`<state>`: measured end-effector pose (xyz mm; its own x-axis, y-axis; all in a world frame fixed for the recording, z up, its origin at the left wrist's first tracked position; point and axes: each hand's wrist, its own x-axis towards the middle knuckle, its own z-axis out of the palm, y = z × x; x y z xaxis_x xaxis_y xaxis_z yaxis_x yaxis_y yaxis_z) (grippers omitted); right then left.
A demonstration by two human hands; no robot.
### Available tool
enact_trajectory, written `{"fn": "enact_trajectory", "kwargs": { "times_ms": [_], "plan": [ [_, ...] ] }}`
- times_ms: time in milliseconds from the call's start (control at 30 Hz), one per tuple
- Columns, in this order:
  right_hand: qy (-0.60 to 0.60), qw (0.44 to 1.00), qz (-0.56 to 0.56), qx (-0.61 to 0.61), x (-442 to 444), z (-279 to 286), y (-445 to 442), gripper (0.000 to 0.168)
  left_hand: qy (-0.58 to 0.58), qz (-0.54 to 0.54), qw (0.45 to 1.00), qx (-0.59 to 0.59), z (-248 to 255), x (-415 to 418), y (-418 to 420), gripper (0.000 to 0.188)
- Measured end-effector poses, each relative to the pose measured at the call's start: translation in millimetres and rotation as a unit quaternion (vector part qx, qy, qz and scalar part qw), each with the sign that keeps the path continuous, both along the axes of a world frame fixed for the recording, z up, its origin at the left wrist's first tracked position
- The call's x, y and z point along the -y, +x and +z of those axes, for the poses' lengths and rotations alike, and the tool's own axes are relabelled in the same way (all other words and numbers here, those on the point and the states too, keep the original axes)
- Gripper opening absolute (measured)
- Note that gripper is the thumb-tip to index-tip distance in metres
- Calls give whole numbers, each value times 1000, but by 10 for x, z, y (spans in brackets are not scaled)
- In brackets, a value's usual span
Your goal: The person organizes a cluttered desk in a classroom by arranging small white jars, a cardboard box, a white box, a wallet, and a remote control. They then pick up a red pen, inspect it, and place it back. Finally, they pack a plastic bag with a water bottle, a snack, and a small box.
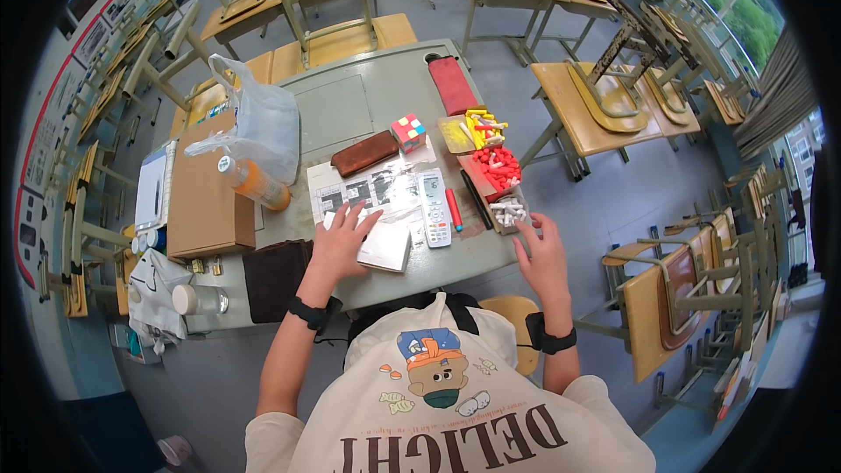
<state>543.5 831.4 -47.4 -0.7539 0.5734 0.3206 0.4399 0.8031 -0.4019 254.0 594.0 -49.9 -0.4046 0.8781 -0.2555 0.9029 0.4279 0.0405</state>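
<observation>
My left hand point(338, 246), its fingers spread, is at the left side of a small white box point(385, 247) near the desk's front edge. Its fingertips reach over a printed sheet point(378, 189); I cannot tell whether they press on it. My right hand point(544, 253) is just off the desk's right edge, fingers apart, beside a box of white chalk pieces point(509, 211). Whether it touches that box is unclear. Between my hands lie a white remote control point(433, 209), a red marker point(454, 209) with a blue end and a black pen point(476, 199).
Red chalk point(497, 167), yellow chalk point(485, 127) and a red pouch point(453, 85) line the right. A puzzle cube point(409, 133) and brown case point(365, 153) lie farther back. Leftward are an orange drink bottle point(254, 182), plastic bag point(263, 121), cardboard box point(210, 194), dark pouch point(276, 281) and jar point(200, 300).
</observation>
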Motion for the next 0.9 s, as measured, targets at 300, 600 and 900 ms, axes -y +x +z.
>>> {"fn": "enact_trajectory", "kwargs": {
  "times_ms": [300,600,900],
  "plan": [
    [-4,1000,8,18,-294,-73,158,29,92,54,994,13,-114,47,44,79],
    [-29,999,-22,1,-147,-53,14,30,159,153,975,-23,-113,107,276,70],
    [-43,996,-75,22,-147,-20,237,27,313,188,931,14,250,39,65,70]
  ]
}}
